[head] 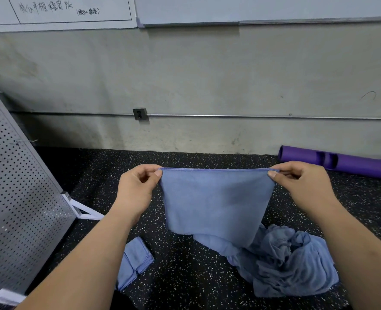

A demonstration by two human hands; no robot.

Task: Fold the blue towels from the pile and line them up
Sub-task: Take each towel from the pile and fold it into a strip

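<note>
A blue towel (214, 202) hangs stretched in the air above the speckled black floor. My left hand (137, 189) pinches its top left corner and my right hand (301, 186) pinches its top right corner, so the top edge runs taut between them. The towel's lower end reaches down to a crumpled pile of blue towels (285, 260) on the floor at the lower right. A folded blue towel (135, 260) lies flat on the floor at the lower left, partly hidden behind my left forearm.
A perforated metal panel (17, 186) on a white stand leans at the left. A purple rolled mat (341, 162) lies against the grey wall at the back right. Speckled floor (185, 276) lies between the folded towel and the pile.
</note>
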